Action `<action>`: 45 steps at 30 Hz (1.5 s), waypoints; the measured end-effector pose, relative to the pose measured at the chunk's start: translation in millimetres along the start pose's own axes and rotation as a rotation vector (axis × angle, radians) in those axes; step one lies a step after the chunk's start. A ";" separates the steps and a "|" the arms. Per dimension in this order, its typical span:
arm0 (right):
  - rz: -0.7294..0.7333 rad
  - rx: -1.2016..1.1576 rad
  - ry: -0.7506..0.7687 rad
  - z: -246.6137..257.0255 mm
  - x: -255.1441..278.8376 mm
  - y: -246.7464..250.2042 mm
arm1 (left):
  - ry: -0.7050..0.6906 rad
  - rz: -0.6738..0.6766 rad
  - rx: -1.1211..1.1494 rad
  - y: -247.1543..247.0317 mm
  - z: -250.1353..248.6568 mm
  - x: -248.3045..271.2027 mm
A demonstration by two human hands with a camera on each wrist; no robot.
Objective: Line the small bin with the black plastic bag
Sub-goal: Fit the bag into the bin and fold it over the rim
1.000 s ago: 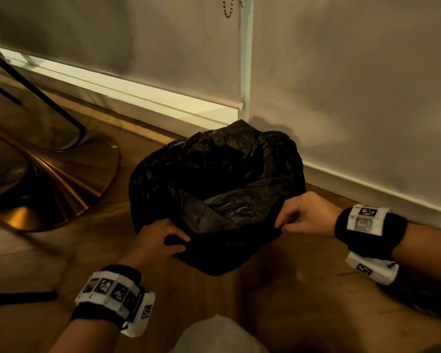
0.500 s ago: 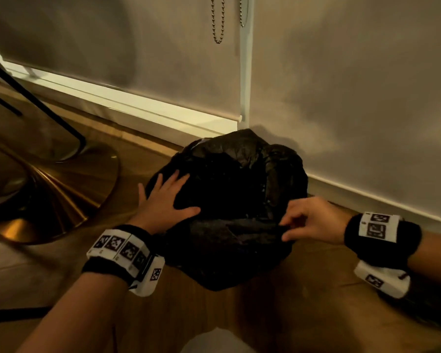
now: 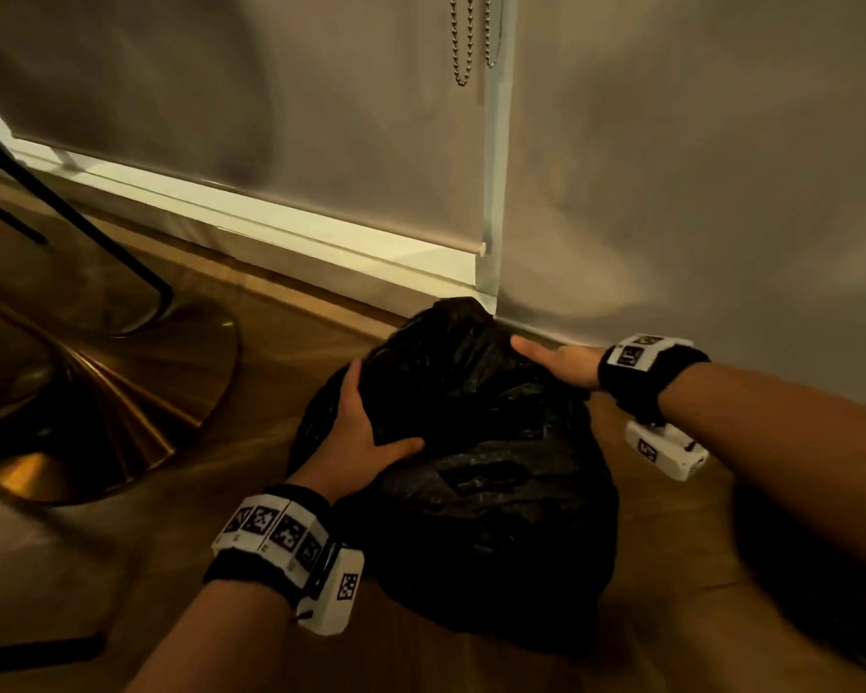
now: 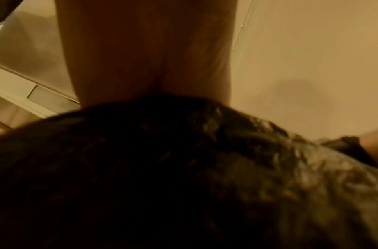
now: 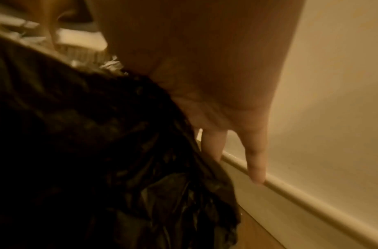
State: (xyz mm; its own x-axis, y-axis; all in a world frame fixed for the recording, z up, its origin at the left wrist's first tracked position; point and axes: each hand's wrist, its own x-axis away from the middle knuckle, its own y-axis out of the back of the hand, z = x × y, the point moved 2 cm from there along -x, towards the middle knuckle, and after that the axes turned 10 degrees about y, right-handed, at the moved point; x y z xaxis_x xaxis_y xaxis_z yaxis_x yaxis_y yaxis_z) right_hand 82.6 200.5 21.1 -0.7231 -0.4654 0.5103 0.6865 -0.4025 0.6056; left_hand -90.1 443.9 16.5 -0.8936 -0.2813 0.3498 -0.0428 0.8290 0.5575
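Note:
A crumpled black plastic bag covers the small bin on the wooden floor by the wall; the bin itself is hidden under it. My left hand lies palm-down on the bag's left side with the thumb spread toward me, and its fingertips are out of sight. In the left wrist view the palm rests on the bag. My right hand touches the bag's far right side next to the wall. In the right wrist view its fingers point straight down beside the bag.
A golden flared table base stands on the floor to the left, with a black metal leg above it. A white frame and the wall run close behind the bag. A bead chain hangs above. A skirting board passes the right hand.
Both hands let go of the bag's near edge. The left went to the bag's left side, the right to its far right side. The bag's open mouth no longer shows.

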 end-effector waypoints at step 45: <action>-0.059 -0.090 0.064 -57.4 73.4 -26.7 | 0.262 0.015 0.299 -21.7 9.8 38.0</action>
State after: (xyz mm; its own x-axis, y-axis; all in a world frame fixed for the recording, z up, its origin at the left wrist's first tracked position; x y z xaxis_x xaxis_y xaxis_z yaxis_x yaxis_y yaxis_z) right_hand 15.5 131.8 7.3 -0.7580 -0.4869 0.4340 0.6491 -0.4985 0.5746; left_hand -127.5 420.0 10.3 -0.7528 -0.3498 0.5576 -0.1934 0.9272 0.3206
